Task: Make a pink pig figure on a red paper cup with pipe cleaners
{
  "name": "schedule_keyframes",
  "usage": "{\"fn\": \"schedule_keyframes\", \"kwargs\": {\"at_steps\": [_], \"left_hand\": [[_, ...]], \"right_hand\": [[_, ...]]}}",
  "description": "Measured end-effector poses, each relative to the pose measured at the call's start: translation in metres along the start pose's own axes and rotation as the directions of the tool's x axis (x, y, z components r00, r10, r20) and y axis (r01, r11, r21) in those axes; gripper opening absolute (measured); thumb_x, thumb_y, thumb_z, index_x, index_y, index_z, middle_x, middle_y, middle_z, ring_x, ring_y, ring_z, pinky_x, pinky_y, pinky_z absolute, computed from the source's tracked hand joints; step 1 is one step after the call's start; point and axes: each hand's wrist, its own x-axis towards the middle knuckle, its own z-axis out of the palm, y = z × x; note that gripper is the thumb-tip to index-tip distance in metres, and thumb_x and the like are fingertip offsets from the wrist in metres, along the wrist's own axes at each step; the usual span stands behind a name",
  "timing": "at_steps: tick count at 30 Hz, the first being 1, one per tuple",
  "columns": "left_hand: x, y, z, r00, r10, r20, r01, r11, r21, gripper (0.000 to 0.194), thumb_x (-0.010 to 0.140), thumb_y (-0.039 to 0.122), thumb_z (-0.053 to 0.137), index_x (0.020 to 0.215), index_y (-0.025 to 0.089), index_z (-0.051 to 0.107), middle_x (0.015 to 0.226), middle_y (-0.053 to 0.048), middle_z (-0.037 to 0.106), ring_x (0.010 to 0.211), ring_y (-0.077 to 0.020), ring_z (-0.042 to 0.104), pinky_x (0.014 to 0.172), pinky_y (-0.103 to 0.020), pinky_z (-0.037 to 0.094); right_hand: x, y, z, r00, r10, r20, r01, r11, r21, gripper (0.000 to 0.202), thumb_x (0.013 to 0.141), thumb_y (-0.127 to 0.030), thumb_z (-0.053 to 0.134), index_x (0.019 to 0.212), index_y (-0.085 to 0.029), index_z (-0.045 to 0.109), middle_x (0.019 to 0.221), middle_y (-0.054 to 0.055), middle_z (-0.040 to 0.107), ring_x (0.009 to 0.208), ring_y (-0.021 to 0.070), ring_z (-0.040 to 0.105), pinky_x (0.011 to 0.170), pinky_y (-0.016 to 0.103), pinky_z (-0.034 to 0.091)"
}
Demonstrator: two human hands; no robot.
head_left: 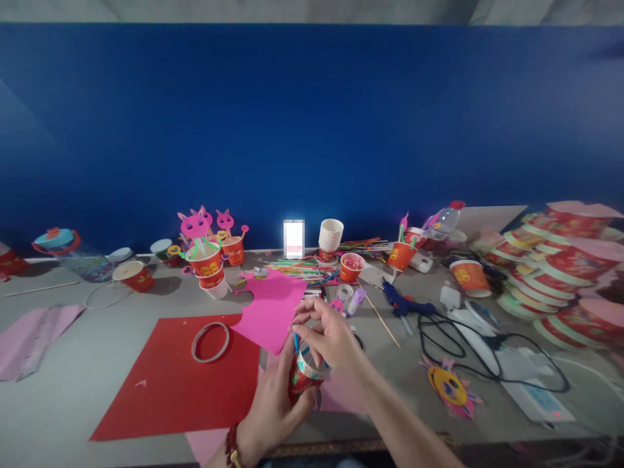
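Near the table's front edge, my left hand (279,400) is wrapped round a small red patterned paper cup (306,377) with a white and turquoise band at its rim. A thin blue strip (297,344) stands at the cup's left rim. Over the cup's mouth is my right hand (324,331), its fingers curled and its thumb and fingertips close together at the top of the blue strip. The inside of the cup is partly hidden by this hand. Just beyond lies a cut sheet of bright pink foam or paper (273,305).
Left lies a red sheet (180,383) with a tape ring (210,342) on it. A blue glue gun (407,304) and black cable (439,351) are at right, beside a power strip (531,390). Stacked paper bowls (560,273) stand far right; decorated cups (205,263) stand behind.
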Motion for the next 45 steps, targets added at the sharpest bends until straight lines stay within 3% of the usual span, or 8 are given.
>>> {"fn": "schedule_keyframes", "kwargs": {"at_steps": [8, 18, 25, 32, 36, 40, 43, 45], "left_hand": [[0.0, 0.003, -0.002, 0.999, 0.032, 0.013, -0.033, 0.999, 0.036, 0.076, 0.082, 0.021, 0.054, 0.15, 0.017, 0.019, 0.123, -0.016, 0.061, 0.107, -0.029, 0.061, 0.087, -0.04, 0.051], [0.001, 0.002, -0.001, 0.999, 0.052, 0.016, -0.053, 0.996, 0.077, 0.082, 0.082, 0.022, 0.052, 0.153, 0.015, 0.011, 0.116, -0.017, 0.064, 0.099, -0.0297, 0.064, 0.085, -0.04, 0.051], [-0.003, -0.005, 0.001, 0.998, 0.053, -0.018, -0.051, 0.996, 0.072, 0.082, 0.084, 0.023, 0.053, 0.154, 0.018, 0.011, 0.123, -0.017, 0.062, 0.104, -0.0298, 0.062, 0.085, -0.04, 0.051], [-0.001, -0.005, -0.001, 0.999, 0.044, -0.016, -0.043, 0.997, 0.059, 0.082, 0.083, 0.023, 0.054, 0.154, 0.017, 0.013, 0.123, -0.016, 0.062, 0.106, -0.03, 0.062, 0.086, -0.041, 0.051], [0.001, -0.001, -0.003, 0.999, 0.045, -0.01, -0.045, 0.999, 0.029, 0.082, 0.084, 0.021, 0.053, 0.154, 0.019, 0.01, 0.125, -0.016, 0.062, 0.103, -0.0287, 0.064, 0.086, -0.04, 0.051], [0.001, 0.0, -0.003, 0.998, 0.065, -0.007, -0.065, 0.998, -0.015, 0.082, 0.086, 0.022, 0.053, 0.154, 0.021, 0.007, 0.126, -0.014, 0.062, 0.102, -0.0277, 0.065, 0.086, -0.04, 0.052], [-0.001, -0.005, -0.001, 0.997, 0.073, -0.025, -0.075, 0.996, -0.049, 0.081, 0.088, 0.025, 0.054, 0.154, 0.021, 0.007, 0.136, -0.016, 0.056, 0.115, -0.0302, 0.06, 0.091, -0.042, 0.052], [-0.002, -0.008, 0.001, 0.998, 0.051, -0.044, -0.055, 0.995, -0.082, 0.078, 0.09, 0.026, 0.054, 0.154, 0.021, 0.009, 0.14, -0.016, 0.052, 0.123, -0.0311, 0.055, 0.096, -0.043, 0.05]], "right_hand": [[-0.003, -0.005, 0.002, 0.999, -0.031, -0.025, 0.033, 0.998, 0.049, 0.023, 0.09, -0.036, 0.06, 0.107, -0.022, 0.052, 0.082, -0.002, 0.068, 0.029, 0.0011, 0.044, 0.03, 0.013, 0.03], [-0.005, -0.008, 0.006, 0.998, -0.053, -0.038, 0.054, 0.998, 0.03, 0.024, 0.089, -0.031, 0.061, 0.11, -0.023, 0.052, 0.084, -0.002, 0.066, 0.032, 0.0007, 0.045, 0.032, 0.013, 0.033], [-0.008, -0.005, 0.003, 1.0, 0.012, -0.014, -0.012, 1.0, 0.018, 0.034, 0.09, -0.036, 0.061, 0.12, -0.025, 0.048, 0.106, 0.006, 0.067, 0.034, 0.0029, 0.055, 0.027, 0.012, 0.033], [-0.008, 0.001, 0.003, 0.999, -0.03, -0.039, 0.03, 1.0, -0.007, 0.023, 0.091, -0.029, 0.056, 0.113, -0.024, 0.052, 0.099, 0.003, 0.07, 0.032, 0.001, 0.049, 0.03, 0.011, 0.036], [-0.011, -0.002, 0.004, 0.999, 0.004, -0.036, -0.005, 0.999, -0.033, 0.035, 0.092, -0.035, 0.055, 0.126, -0.027, 0.047, 0.109, 0.007, 0.069, 0.036, 0.0048, 0.056, 0.029, 0.013, 0.039], [-0.019, -0.012, 0.007, 0.997, -0.05, -0.064, 0.042, 0.991, -0.126, 0.04, 0.094, -0.033, 0.053, 0.133, -0.032, 0.046, 0.123, 0.01, 0.064, 0.038, 0.0045, 0.055, 0.034, 0.017, 0.044], [-0.029, -0.019, 0.008, 0.993, -0.101, -0.064, 0.088, 0.979, -0.185, 0.037, 0.095, -0.034, 0.053, 0.132, -0.03, 0.051, 0.092, 0.004, 0.071, 0.039, 0.0072, 0.051, 0.037, 0.019, 0.043], [-0.036, -0.022, 0.006, 0.982, -0.156, -0.103, 0.134, 0.972, -0.192, 0.031, 0.096, -0.035, 0.053, 0.126, -0.027, 0.057, 0.07, 0.0, 0.066, 0.04, 0.0094, 0.05, 0.038, 0.02, 0.042]]}}
